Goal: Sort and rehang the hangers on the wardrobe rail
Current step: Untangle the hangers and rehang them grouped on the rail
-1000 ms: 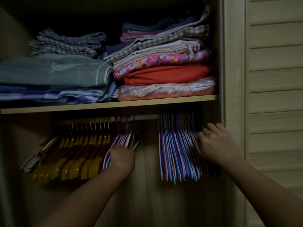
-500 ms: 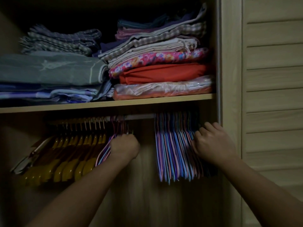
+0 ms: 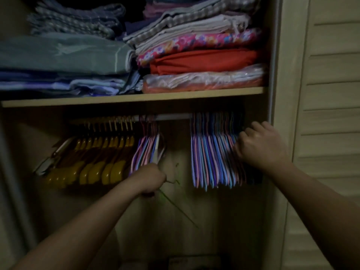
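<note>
A metal rail (image 3: pixel 173 117) runs under the wooden shelf. Several yellow wooden hangers (image 3: pixel 101 152) hang at its left. Beside them hangs a small bunch of thin pink, blue and purple hangers (image 3: pixel 147 151); my left hand (image 3: pixel 151 179) grips the lower ends of this bunch, with a thin green hanger (image 3: pixel 175 207) sticking down out of the fist. A large pack of thin coloured hangers (image 3: pixel 212 156) hangs at the rail's right. My right hand (image 3: pixel 260 147) grips that pack's right side with curled fingers.
The shelf (image 3: pixel 136 97) above carries folded cloth stacks (image 3: pixel 200 61). A wardrobe side panel (image 3: pixel 286 75) and a louvred door (image 3: pixel 335 114) stand to the right. A gap of bare rail separates the two thin-hanger groups. The wardrobe's lower part is dark.
My left hand has dropped from near the rail to the bottom of the small bunch, and a green hanger now shows below it. My right hand has barely moved.
</note>
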A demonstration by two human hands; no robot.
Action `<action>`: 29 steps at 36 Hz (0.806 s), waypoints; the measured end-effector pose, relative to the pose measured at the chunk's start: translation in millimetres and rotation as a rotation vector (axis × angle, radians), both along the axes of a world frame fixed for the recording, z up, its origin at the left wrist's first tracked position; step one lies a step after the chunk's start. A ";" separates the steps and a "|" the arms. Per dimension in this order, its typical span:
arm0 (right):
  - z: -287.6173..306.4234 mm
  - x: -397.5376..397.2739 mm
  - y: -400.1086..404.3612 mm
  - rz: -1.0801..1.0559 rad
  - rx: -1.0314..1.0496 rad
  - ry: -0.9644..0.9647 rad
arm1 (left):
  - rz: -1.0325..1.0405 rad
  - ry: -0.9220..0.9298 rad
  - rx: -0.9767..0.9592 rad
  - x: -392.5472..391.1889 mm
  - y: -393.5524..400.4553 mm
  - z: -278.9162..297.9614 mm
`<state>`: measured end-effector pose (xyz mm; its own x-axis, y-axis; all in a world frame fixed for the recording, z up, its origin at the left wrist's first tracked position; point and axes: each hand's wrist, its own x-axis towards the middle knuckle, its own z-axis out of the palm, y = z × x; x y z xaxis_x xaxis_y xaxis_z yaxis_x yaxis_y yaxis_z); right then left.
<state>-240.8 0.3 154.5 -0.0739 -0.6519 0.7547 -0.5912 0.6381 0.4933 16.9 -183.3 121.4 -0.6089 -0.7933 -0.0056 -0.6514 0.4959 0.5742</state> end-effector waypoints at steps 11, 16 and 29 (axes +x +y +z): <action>-46.9 79.3 -23.5 0.320 0.073 -0.793 | -0.032 0.287 0.225 199.4 17.8 -46.3; -122.2 169.5 -21.5 0.756 0.326 -1.700 | 0.034 0.563 0.418 265.8 10.8 -55.7; -164.9 255.1 -22.4 1.466 -0.107 -2.537 | 0.223 0.962 0.814 298.1 1.5 -149.6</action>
<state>14.4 -22.1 -10.5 -0.0641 -0.9802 0.1873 0.4437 -0.1961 -0.8744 315.0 -181.8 -28.2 -0.4928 -0.8536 -0.1689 0.1699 -0.2848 0.9434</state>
